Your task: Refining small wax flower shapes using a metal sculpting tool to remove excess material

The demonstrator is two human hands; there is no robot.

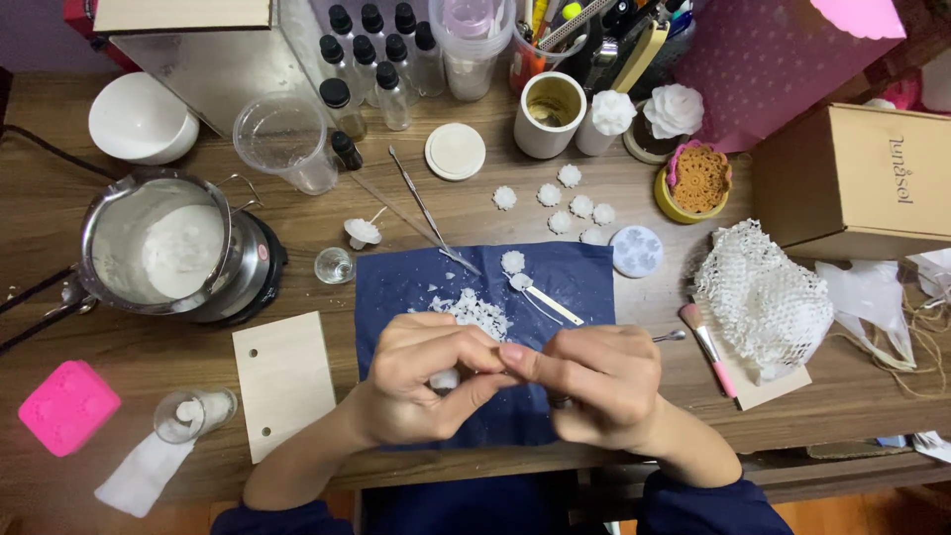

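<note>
Both hands meet over the dark blue cloth [555,287] on the desk. The left hand [416,381] pinches a small white wax piece [445,378], closed on it; the right hand [594,381], fingers curled, touches it from the right, perhaps gripping too.

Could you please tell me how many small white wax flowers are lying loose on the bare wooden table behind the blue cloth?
6 small white wax flowers: a loose cluster on the table behind the blue cloth. Others may be hidden.

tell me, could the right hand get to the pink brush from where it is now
Probably yes: the pink brush lies on the table just right of the right hand with nothing between, though that hand and the left hand are pinching a small white piece.
</note>
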